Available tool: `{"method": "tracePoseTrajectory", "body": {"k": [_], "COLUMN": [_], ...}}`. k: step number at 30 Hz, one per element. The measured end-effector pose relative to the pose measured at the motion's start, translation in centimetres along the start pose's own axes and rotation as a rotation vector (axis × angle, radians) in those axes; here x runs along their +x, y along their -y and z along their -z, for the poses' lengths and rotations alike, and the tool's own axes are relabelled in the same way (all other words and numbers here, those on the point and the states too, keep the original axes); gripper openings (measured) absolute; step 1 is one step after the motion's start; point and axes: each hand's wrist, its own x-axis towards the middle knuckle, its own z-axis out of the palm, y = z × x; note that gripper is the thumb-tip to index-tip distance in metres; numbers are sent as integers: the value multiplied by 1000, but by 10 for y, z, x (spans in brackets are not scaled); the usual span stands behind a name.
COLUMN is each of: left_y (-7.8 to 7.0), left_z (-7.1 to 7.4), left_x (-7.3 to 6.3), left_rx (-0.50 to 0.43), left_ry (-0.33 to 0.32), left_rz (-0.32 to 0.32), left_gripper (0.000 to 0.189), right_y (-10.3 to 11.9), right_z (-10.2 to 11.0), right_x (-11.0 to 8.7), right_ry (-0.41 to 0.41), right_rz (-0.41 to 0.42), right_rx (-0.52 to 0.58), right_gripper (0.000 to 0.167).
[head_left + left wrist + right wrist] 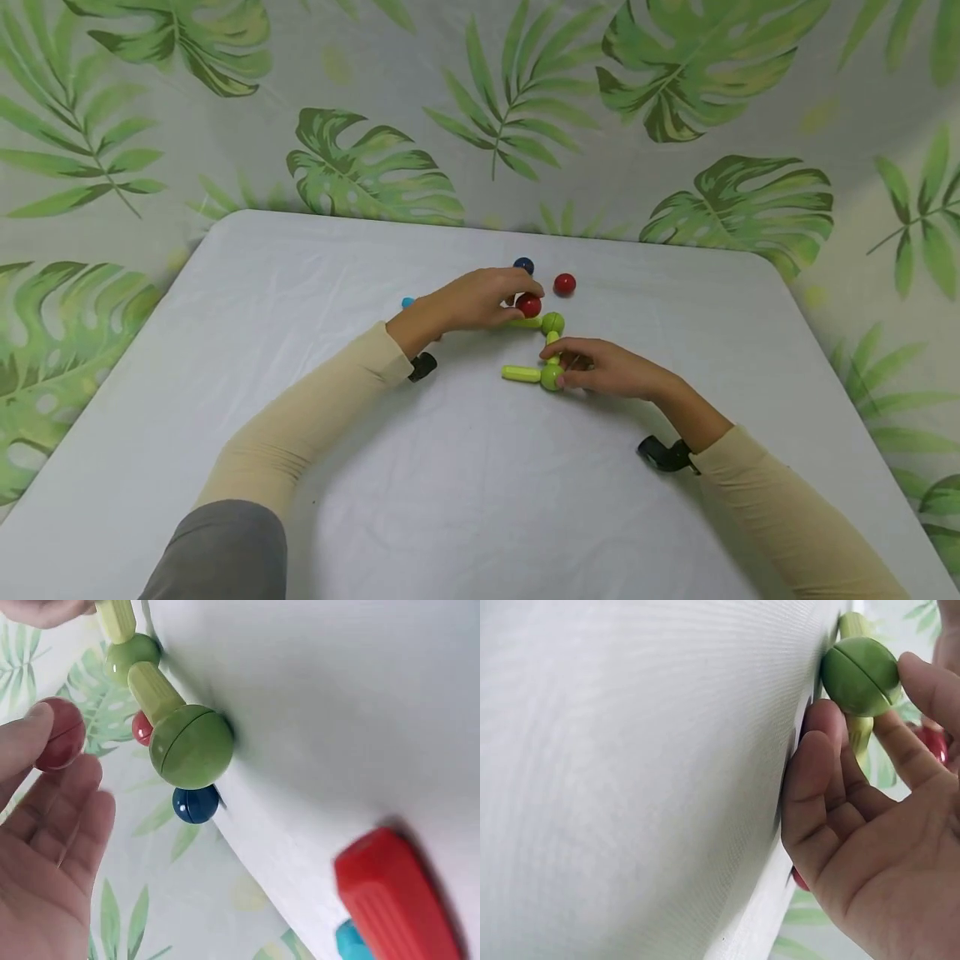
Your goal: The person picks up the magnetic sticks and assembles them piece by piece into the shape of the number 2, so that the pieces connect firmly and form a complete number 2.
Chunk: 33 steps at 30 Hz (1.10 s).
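Note:
My left hand [483, 300] pinches a red ball [61, 735] between thumb and fingers, above the table. Beneath it, green balls and pale green ribbed rods form a joined, angled chain on the white table. A large green ball [191, 746] of this chain shows in the left wrist view; in the head view the left hand hides that end. My right hand [611, 369] grips the chain at its near green ball [861, 676], thumb and index finger on it, other fingers curled below. From that ball a pale green rod [521, 374] points left.
A second red ball [565, 284] and a dark blue ball [523, 265] sit behind the chain. A red stick [394, 892] and a light blue piece [407, 302] lie left, partly hidden by the left arm. Leaf-patterned cloth [375, 167] hangs beyond the table edge.

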Motion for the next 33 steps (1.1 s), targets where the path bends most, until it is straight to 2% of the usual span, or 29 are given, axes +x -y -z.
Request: {"method": "tracePoseTrajectory", "body": {"k": [6, 11, 17, 24, 28, 33], "left_y": [2, 4, 7, 13, 13, 13], "left_z": [-6, -8, -5, -9, -13, -18], "left_x": [-19, -36, -59, -83, -91, -94], "left_rx": [-50, -141, -170, -245, -264, -258], "left_ry": [-12, -51, -74, -77, -76, -21], "left_rz": [-39, -45, 24, 120, 130, 138], "left_gripper": [38, 33, 32, 32, 35, 43], "right_y": [2, 4, 7, 11, 12, 14], "right_z": [0, 0, -1, -4, -5, -7], "right_x": [0, 0, 1, 4, 6, 8], "right_ry": [-1, 8, -28, -64, -72, -68], "right_rz": [-15, -20, -10, -12, -33, -52], "right_rx": [-15, -18, -81, -131, -135, -127], "right_gripper": [39, 37, 34, 32, 30, 31]}}
